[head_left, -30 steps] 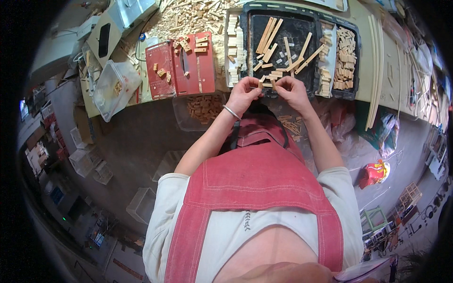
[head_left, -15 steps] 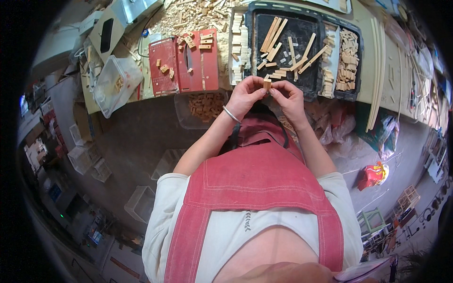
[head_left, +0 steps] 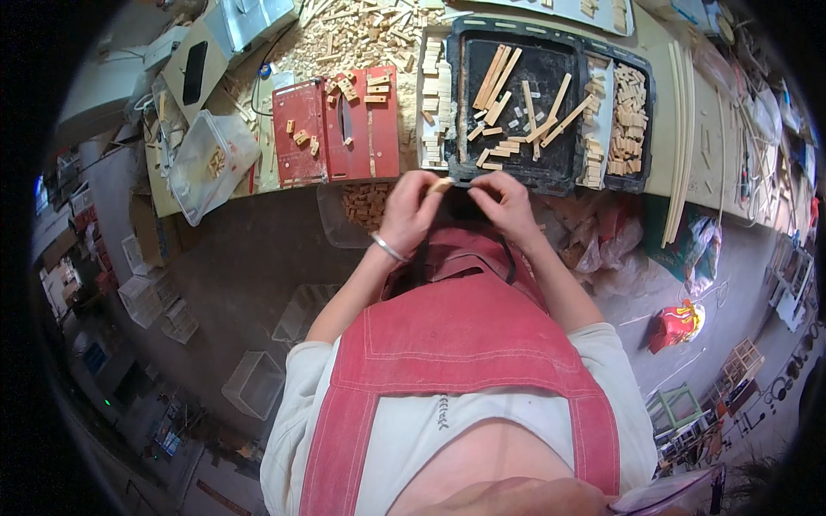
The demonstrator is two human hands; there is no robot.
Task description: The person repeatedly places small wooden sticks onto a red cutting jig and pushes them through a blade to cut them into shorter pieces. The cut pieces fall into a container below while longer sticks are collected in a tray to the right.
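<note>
My left hand (head_left: pixel 408 211), with a silver bangle at the wrist, pinches a small wooden block (head_left: pixel 442 185) between thumb and fingers. To its right, my right hand (head_left: pixel 506 205) is closed, thumb against fingers; what it holds, if anything, is too small to make out. The hands are apart, just off the near edge of a black tray (head_left: pixel 516 176). In that tray lie long wooden strips (head_left: pixel 557 96) and short wooden blocks (head_left: pixel 499 150). A white tray (head_left: pixel 430 159) of stacked wooden pieces stands along its left side.
Left of the trays is a red slotted plate (head_left: pixel 370 138) with several blocks on it. Wood offcuts (head_left: pixel 366 34) heap behind it. A clear bin (head_left: pixel 202 185) stands on the bench's left corner. Below the bench edge sits a box of blocks (head_left: pixel 366 205). Long strips (head_left: pixel 681 129) lie at right.
Both hands have come down toward me and drawn apart. The wooden block, earlier upright between both hands, is now tilted in my left hand alone.
</note>
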